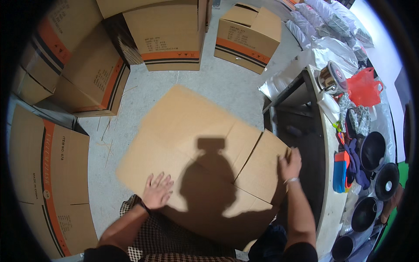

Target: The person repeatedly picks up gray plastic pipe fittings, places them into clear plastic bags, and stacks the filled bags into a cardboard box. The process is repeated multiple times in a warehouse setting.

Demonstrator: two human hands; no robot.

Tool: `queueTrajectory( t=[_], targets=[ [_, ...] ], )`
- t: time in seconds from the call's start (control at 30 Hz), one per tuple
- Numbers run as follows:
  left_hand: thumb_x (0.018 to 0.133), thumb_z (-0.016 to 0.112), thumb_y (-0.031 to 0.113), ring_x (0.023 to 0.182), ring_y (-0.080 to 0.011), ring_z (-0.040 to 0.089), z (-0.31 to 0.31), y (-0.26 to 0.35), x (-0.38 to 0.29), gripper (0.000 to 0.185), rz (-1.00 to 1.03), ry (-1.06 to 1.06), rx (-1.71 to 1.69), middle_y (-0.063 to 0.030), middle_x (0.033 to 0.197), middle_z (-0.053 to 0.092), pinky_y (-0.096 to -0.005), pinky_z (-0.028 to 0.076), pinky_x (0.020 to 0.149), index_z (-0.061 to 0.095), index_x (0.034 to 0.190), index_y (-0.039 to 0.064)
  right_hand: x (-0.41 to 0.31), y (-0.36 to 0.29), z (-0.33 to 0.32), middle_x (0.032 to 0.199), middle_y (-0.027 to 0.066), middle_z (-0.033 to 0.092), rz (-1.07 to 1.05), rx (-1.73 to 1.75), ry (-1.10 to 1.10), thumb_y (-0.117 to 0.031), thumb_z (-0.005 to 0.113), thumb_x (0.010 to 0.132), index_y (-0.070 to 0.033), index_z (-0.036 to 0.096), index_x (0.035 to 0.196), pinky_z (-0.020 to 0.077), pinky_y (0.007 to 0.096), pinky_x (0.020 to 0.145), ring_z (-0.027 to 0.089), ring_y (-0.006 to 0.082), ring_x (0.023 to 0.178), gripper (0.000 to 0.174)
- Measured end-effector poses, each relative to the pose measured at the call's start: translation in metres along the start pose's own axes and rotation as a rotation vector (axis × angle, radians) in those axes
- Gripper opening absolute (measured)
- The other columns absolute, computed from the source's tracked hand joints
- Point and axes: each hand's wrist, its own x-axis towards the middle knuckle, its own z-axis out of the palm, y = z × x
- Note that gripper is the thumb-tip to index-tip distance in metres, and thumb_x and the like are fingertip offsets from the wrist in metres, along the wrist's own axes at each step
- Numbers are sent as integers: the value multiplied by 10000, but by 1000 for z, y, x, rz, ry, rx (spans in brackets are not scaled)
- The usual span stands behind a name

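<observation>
A flattened corrugated cardboard carton (167, 131) is spread in front of me, its plain brown side up. Creases cross it, and slots part the flaps (258, 167) on its right side. My left hand (158, 191) rests palm down near its left edge, fingers apart. At the right edge, my right hand (290, 163) grips the flap's border with thumb and fingers. The shadow of my head and arms falls across the board. Below it, a checked cloth (176, 242) covers my lap.
Printed cartons (170, 36) stand at the back and left; another carton (248, 36) stands back right. A table (330, 209) on my right holds black pans (373, 150), a steel pot (332, 77), gloves (360, 119) and a red plastic bag (363, 86). White sacks (327, 19) are piled behind.
</observation>
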Motion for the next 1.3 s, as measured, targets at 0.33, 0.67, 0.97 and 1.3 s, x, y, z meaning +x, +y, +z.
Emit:
queueTrajectory(
  t=[0.33,0.67,0.97,1.3],
  targets=[
    [901,558,233,1363,-327,305,-62,-136,214,533,-469,468,-385,-170,1449,373,-486,204,1119,402,1376,48,-53,18,13,874,243,628,402,276,-405,-304,605,894,7,575,873,489,403,695,632,342,790,313],
    [899,566,376,841,-157,601,-212,-114,129,455,-962,-65,-1027,-95,891,670,-282,464,761,623,1075,-40,-17,-137,-100,808,117,675,839,581,-438,-411,712,815,71,662,889,492,334,647,616,157,764,490],
    [936,459,311,1022,-201,574,-347,-188,277,413,-730,2,-1895,-84,1134,609,-331,438,912,544,1230,33,176,-204,-160,971,124,679,796,1085,62,-169,619,876,88,660,1020,494,289,774,633,175,846,297],
    [826,449,160,1305,-244,392,-387,-151,333,677,-627,-113,-1992,-84,1443,390,-384,335,1062,256,1470,83,211,-170,-180,899,112,663,931,1250,195,-99,585,827,66,658,909,491,301,769,615,182,820,198]
  ],
)
